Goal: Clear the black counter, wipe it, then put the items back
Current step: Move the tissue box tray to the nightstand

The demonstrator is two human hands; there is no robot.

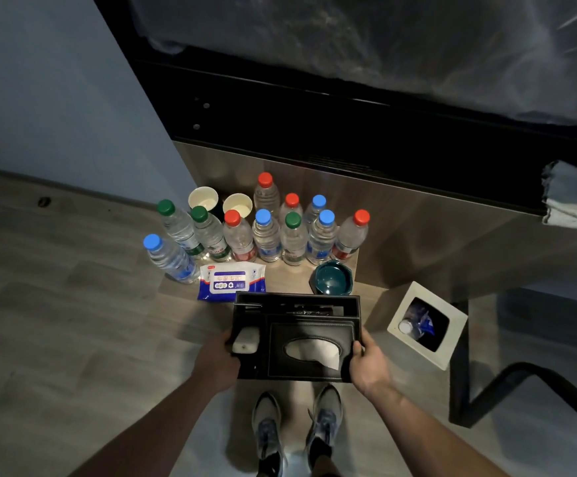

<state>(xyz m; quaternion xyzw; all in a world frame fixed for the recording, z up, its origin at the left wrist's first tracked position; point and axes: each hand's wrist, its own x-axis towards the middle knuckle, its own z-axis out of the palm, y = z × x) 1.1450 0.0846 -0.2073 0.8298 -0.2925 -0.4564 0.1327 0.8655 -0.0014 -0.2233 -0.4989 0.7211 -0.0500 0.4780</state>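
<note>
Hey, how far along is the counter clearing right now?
Mostly cleared: the water bottles, two paper cups, wipes pack and green ashtray already stand on the floor, and the visible black counter looks bare. In hand: left hand and right hand hold the black tissue organizer. Left: setting it down, wiping, perhaps with the cloth on the edge, then returning everything.

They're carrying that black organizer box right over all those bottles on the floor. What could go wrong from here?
The black organizer, held by the left hand and right hand, hangs just above the wet wipes pack and teal ashtray; setting it down carelessly might hit them. Swinging it forward could topple the packed water bottles. Tilting might spill the white item.
</note>
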